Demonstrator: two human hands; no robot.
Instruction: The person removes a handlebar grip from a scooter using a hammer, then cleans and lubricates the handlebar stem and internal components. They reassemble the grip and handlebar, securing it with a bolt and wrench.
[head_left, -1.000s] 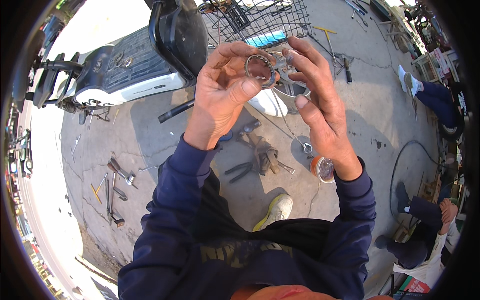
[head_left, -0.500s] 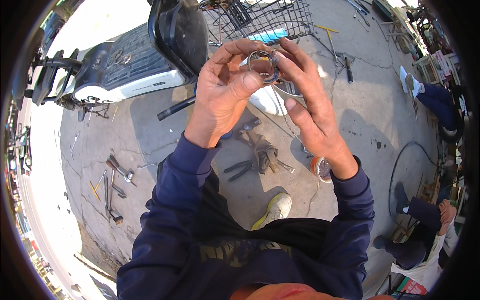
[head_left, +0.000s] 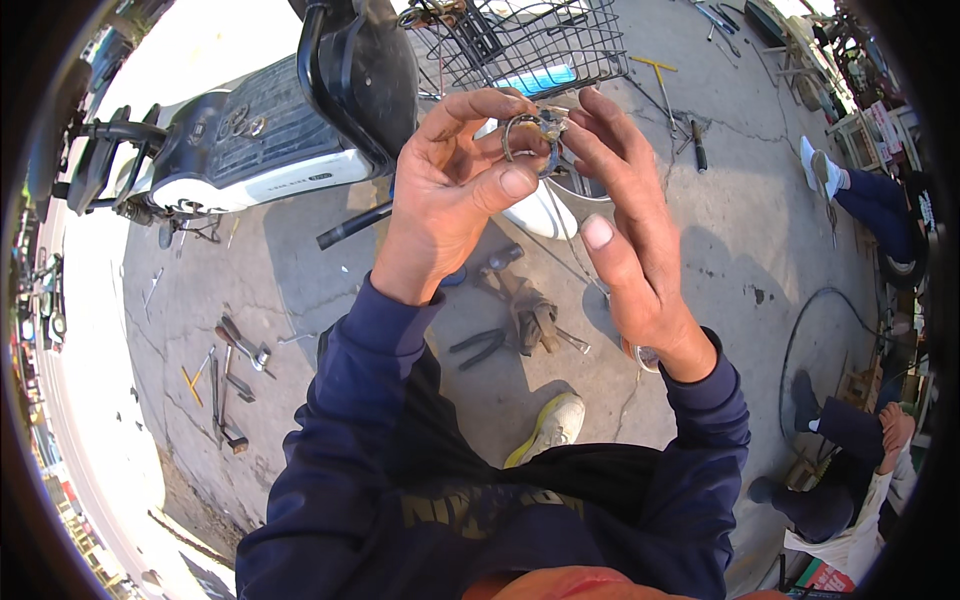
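Observation:
My left hand (head_left: 448,205) pinches a greasy metal ring (head_left: 510,138) between thumb and fingers, tilted more edge-on, with greasy metal bits (head_left: 550,122) at its right side. My right hand (head_left: 640,240) has its fingertips against or just beside that side of the ring; its thumb stands apart below. Behind and under both hands is a white, wheel-like part (head_left: 540,212), partly hidden. On the concrete below lie a hammer (head_left: 502,255), a crumpled dark glove or rag (head_left: 530,310) and black pliers (head_left: 475,345). A round tub (head_left: 646,357) is mostly hidden by my right wrist.
A scooter (head_left: 265,130) stands at upper left, a wire basket (head_left: 535,35) at top. Several tools (head_left: 230,385) lie at lower left, others (head_left: 715,25) at upper right. A black hose (head_left: 800,305) curves at right, beside two other people's legs (head_left: 865,200) and wooden crates.
The ring has turned from face-on to more edge-on in my left hand. My right hand has shifted slightly down, now covering more of the tub.

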